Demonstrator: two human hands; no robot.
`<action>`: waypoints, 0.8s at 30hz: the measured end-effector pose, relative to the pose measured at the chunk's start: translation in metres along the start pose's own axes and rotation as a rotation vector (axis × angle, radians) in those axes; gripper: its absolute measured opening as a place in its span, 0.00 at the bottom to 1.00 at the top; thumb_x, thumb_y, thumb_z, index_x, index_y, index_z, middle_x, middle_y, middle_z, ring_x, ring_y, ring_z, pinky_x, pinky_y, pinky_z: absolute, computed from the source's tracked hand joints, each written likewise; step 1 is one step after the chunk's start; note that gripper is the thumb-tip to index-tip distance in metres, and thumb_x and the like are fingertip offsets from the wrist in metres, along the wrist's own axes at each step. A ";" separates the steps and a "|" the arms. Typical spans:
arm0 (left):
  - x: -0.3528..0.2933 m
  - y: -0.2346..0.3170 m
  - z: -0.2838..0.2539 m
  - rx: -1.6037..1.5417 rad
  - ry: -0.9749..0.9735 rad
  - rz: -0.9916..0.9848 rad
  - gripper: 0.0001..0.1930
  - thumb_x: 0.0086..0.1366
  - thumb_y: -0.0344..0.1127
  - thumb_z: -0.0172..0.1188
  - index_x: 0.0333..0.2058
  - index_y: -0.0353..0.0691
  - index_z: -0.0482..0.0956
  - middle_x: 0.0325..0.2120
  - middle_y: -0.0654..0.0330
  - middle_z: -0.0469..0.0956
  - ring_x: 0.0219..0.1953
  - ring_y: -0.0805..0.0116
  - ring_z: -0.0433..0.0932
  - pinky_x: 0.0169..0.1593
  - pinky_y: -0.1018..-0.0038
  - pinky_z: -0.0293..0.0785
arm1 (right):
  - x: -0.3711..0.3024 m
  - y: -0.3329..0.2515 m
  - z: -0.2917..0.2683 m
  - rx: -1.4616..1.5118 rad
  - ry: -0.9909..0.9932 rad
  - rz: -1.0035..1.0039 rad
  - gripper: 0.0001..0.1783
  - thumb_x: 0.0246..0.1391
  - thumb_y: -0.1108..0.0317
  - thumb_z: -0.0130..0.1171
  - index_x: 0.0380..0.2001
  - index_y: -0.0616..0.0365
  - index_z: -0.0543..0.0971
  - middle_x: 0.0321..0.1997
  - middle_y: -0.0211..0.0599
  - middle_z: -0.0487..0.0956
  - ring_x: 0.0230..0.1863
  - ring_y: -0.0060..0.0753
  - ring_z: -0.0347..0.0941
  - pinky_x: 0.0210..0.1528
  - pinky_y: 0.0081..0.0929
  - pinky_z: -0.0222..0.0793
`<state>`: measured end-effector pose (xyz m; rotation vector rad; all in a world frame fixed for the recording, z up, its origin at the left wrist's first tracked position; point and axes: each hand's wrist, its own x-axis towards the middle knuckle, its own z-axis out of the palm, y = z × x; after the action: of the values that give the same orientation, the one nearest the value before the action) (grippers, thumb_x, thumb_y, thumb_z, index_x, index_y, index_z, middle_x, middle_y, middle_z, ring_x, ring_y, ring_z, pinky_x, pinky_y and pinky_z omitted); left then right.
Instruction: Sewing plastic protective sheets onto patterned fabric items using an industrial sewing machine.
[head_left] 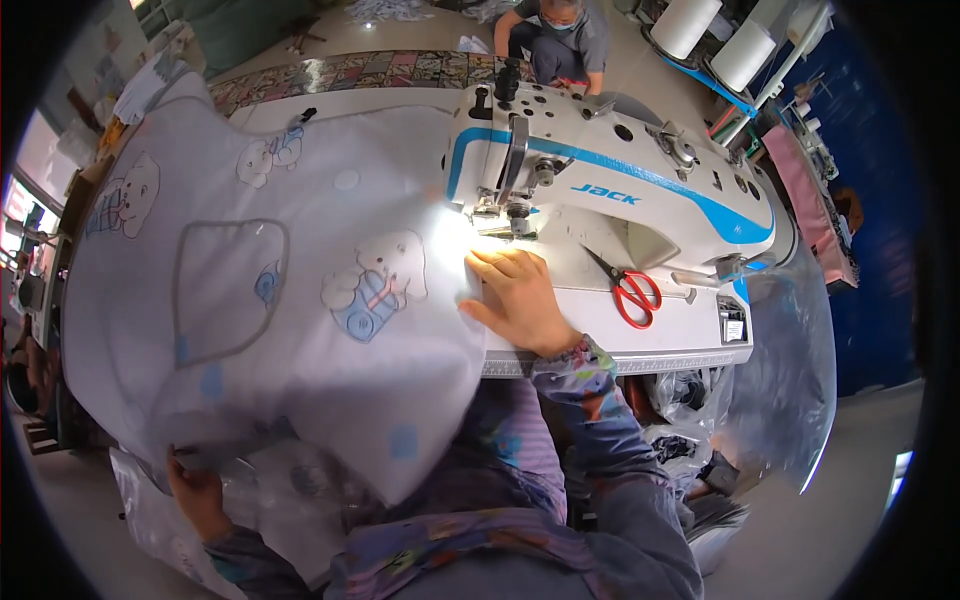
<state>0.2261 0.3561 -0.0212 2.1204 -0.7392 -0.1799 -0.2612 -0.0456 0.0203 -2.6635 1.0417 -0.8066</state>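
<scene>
A large white cloth printed with bears and blue shapes spreads over the left of the sewing table and hangs off its front edge. A grey outline marks a pocket-like shape on it. My right hand lies on the table at the cloth's right edge, fingers stretched toward the lit needle area, just short of the presser foot. Low on the left, my left hand pinches the hanging edge of the cloth; its fingertips are partly hidden. The white and blue sewing machine stands over the cloth's right edge.
Red-handled scissors lie on the machine bed, right of my right hand. A ruler strip runs along the table's front edge. Thread cones stand at the back right. Another person squats beyond the table. Plastic bags hang below.
</scene>
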 end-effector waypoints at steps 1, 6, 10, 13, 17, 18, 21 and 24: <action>0.000 0.009 0.002 0.203 0.023 0.063 0.26 0.67 0.23 0.43 0.64 0.34 0.65 0.54 0.54 0.74 0.50 0.67 0.74 0.53 0.80 0.70 | -0.001 0.000 0.000 -0.003 -0.002 -0.001 0.32 0.53 0.51 0.65 0.58 0.56 0.76 0.59 0.37 0.77 0.59 0.43 0.68 0.64 0.40 0.57; 0.015 0.033 0.017 -0.157 -0.108 0.030 0.25 0.67 0.28 0.45 0.62 0.31 0.68 0.52 0.47 0.77 0.52 0.59 0.77 0.56 0.78 0.69 | -0.006 -0.001 -0.003 0.005 -0.001 -0.001 0.32 0.53 0.52 0.65 0.58 0.56 0.76 0.59 0.38 0.77 0.59 0.44 0.68 0.64 0.41 0.57; 0.017 0.064 0.030 0.241 0.031 0.195 0.22 0.67 0.32 0.49 0.58 0.31 0.72 0.45 0.50 0.81 0.44 0.57 0.81 0.51 0.73 0.74 | -0.001 -0.004 0.005 0.017 -0.002 -0.050 0.32 0.53 0.53 0.65 0.59 0.57 0.76 0.59 0.39 0.77 0.59 0.44 0.68 0.63 0.41 0.57; 0.059 -0.003 0.017 -1.297 -0.116 -0.605 0.10 0.66 0.35 0.60 0.44 0.43 0.78 0.35 0.61 0.82 0.32 0.66 0.80 0.40 0.68 0.78 | 0.005 -0.004 0.011 0.024 -0.042 -0.036 0.27 0.54 0.60 0.64 0.56 0.58 0.76 0.55 0.45 0.78 0.56 0.48 0.71 0.60 0.42 0.62; 0.045 0.117 0.083 -1.338 0.116 -0.782 0.11 0.67 0.38 0.61 0.26 0.52 0.71 0.16 0.74 0.66 0.20 0.80 0.70 0.25 0.80 0.68 | -0.007 -0.074 -0.017 0.325 0.075 0.131 0.22 0.54 0.71 0.63 0.53 0.61 0.77 0.50 0.51 0.80 0.53 0.53 0.75 0.57 0.41 0.69; 0.043 0.123 0.084 -1.330 0.123 -0.754 0.10 0.67 0.37 0.61 0.26 0.51 0.71 0.18 0.74 0.69 0.20 0.81 0.69 0.25 0.80 0.66 | -0.013 -0.109 -0.024 0.428 0.071 0.163 0.23 0.54 0.72 0.64 0.54 0.62 0.77 0.49 0.52 0.80 0.53 0.53 0.75 0.57 0.41 0.69; 0.051 0.120 0.077 -1.407 0.081 -0.748 0.09 0.67 0.35 0.60 0.27 0.50 0.73 0.21 0.73 0.71 0.20 0.82 0.68 0.26 0.81 0.65 | -0.020 -0.200 0.003 0.557 -0.133 -0.311 0.29 0.51 0.67 0.68 0.56 0.62 0.75 0.54 0.52 0.77 0.54 0.52 0.75 0.55 0.41 0.71; 0.052 0.108 0.072 -1.547 -0.017 -0.757 0.08 0.68 0.34 0.58 0.28 0.48 0.73 0.21 0.73 0.72 0.21 0.82 0.68 0.26 0.81 0.66 | -0.019 -0.267 0.066 0.446 -0.230 -0.375 0.37 0.45 0.62 0.72 0.59 0.62 0.72 0.55 0.46 0.76 0.52 0.50 0.75 0.49 0.39 0.75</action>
<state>0.1934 0.2283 0.0251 0.7611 0.2884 -0.8444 -0.0830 0.1626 0.0478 -2.5008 0.2662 -0.6706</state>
